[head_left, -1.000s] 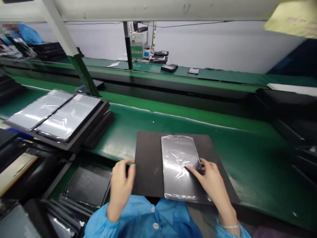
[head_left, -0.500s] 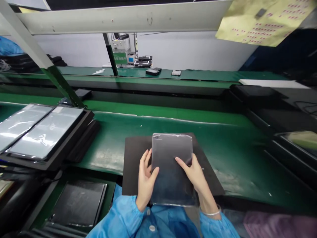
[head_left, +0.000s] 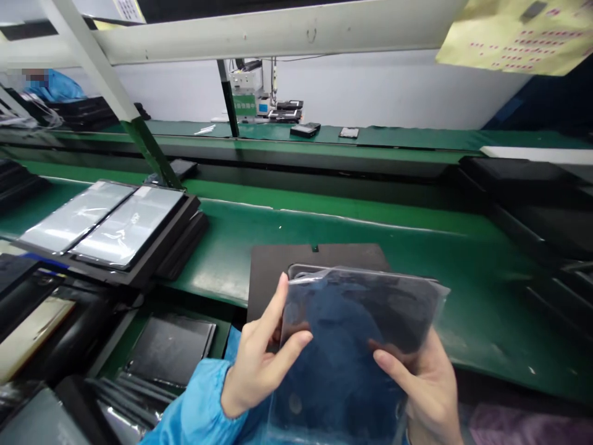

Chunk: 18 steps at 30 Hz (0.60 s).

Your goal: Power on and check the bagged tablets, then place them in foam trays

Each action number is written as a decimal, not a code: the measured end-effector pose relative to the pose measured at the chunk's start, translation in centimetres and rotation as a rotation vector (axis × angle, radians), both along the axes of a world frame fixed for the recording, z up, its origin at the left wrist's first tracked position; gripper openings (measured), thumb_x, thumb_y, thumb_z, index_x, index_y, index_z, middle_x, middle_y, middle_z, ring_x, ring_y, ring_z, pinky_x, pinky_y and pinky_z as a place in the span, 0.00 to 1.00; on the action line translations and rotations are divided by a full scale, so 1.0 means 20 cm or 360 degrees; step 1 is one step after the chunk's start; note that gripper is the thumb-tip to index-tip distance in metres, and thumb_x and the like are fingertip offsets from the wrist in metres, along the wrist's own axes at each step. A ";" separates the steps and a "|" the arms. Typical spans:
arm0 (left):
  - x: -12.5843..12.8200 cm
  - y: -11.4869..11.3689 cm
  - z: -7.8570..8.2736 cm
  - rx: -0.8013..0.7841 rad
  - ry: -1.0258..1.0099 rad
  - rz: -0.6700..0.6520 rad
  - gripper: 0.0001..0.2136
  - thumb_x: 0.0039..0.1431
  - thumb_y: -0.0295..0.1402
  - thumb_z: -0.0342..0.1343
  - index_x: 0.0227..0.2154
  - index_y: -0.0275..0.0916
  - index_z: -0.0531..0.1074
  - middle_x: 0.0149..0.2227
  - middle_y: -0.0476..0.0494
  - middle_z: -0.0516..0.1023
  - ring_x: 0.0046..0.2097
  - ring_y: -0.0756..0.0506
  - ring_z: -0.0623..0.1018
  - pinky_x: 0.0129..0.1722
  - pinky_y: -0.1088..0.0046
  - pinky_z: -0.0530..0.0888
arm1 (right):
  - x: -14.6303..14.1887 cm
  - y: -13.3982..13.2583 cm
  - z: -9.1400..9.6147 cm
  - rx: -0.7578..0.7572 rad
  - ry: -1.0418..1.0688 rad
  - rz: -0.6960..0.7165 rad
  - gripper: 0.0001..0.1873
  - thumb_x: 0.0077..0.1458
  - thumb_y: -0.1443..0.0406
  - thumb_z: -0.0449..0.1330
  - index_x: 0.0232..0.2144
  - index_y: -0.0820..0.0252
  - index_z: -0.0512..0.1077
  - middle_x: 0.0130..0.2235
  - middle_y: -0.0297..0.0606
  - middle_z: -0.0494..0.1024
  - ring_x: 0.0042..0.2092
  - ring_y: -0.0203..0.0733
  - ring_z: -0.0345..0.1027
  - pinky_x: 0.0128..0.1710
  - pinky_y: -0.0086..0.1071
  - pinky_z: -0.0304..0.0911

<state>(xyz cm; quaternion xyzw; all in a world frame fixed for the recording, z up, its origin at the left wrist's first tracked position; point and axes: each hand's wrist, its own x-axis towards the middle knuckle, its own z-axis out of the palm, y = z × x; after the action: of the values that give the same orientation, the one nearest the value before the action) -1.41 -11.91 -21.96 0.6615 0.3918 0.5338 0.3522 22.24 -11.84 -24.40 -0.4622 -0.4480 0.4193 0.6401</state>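
I hold a flat, dark, glossy tablet-like panel (head_left: pixel 343 327) in clear plastic film, raised near my body and tilted so that it reflects. My left hand (head_left: pixel 269 352) grips its left edge, thumb on the front and fingers behind. On the right side, my right hand (head_left: pixel 428 383) pinches it the same way, its fingers partly hidden behind the panel. Loose film sticks out at the upper right corner. Behind the panel a dark flat board (head_left: pixel 269 266) lies on the green bench (head_left: pixel 231 235).
Two film-covered silvery panels (head_left: pixel 130 225) lie on a dark stack at left. Lower left, a dark panel (head_left: pixel 171 346) lies on a green shelf. Dark trays (head_left: pixel 519 191) are stacked at right. A white beam (head_left: pixel 259 37) crosses above. A person in blue (head_left: pixel 65 86) is far left.
The panel has come up closer to my view and tilted, with both hands moving along with it. My view has shifted left, showing more of the left side.
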 end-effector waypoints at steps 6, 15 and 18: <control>-0.01 -0.02 0.11 0.0417 0.0307 -0.0003 0.26 0.70 0.20 0.55 0.67 0.47 0.69 0.60 0.46 0.78 0.54 0.48 0.82 0.57 0.80 0.76 | -0.01 -0.06 0.05 -0.0059 -0.0021 0.0056 0.29 0.53 0.64 0.76 0.57 0.53 0.76 0.49 0.43 0.83 0.38 0.51 0.83 0.35 0.30 0.82; 0.00 -0.02 0.12 0.0389 0.0297 -0.0011 0.26 0.69 0.20 0.56 0.66 0.47 0.70 0.60 0.45 0.78 0.53 0.48 0.83 0.55 0.80 0.78 | 0.01 -0.11 0.02 -0.0236 0.0038 0.0094 0.35 0.55 0.63 0.75 0.63 0.49 0.71 0.57 0.42 0.79 0.44 0.54 0.82 0.41 0.36 0.82; -0.02 -0.03 0.08 0.0354 0.0181 -0.0061 0.27 0.70 0.23 0.56 0.67 0.51 0.68 0.54 0.44 0.82 0.46 0.46 0.85 0.48 0.75 0.82 | 0.01 -0.09 0.04 0.0021 -0.0094 0.0086 0.28 0.54 0.66 0.76 0.56 0.48 0.76 0.45 0.37 0.84 0.32 0.48 0.82 0.33 0.32 0.82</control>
<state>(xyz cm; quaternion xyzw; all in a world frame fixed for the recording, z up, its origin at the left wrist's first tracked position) -1.78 -12.45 -20.44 0.7330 0.3368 0.5287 0.2640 22.45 -13.71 -23.67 -0.4579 -0.4818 0.4198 0.6180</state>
